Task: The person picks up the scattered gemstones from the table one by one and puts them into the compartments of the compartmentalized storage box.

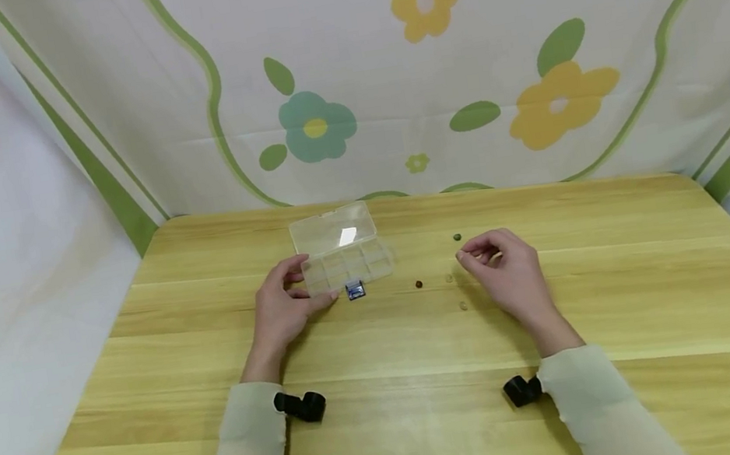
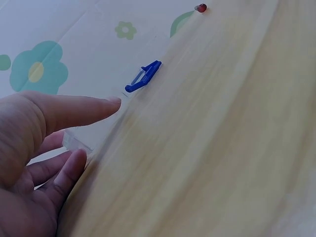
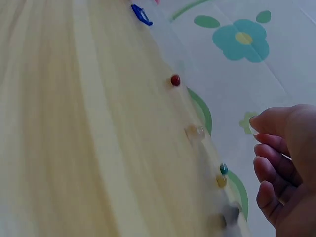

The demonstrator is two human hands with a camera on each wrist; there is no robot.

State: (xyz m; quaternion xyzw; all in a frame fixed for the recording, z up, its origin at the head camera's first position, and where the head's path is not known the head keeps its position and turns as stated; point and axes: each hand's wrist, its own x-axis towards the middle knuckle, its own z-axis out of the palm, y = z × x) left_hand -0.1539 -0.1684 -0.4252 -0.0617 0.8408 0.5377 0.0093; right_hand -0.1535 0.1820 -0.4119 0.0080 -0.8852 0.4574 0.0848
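Note:
A clear compartment box (image 1: 347,268) sits on the table with its lid (image 1: 333,231) raised at the back. My left hand (image 1: 283,303) holds its left end, thumb along the near edge and fingers behind the corner. A small blue latch-like piece (image 1: 355,290) shows at the box's front edge, just past the left thumb. My right hand (image 1: 507,269) hovers near several small beads, thumb and forefinger tips brought together. I cannot tell whether a bead is between them. Close by are a dark red bead (image 1: 419,284), a clear bead (image 1: 449,278) and a green bead (image 1: 457,237).
Another pale clear bead (image 1: 463,305) lies nearer the front on the wooden table (image 1: 397,443). Behind the table's far edge hangs a white curtain (image 1: 379,84) printed with flowers. Black wrist cameras (image 1: 521,390) sit on both sleeves.

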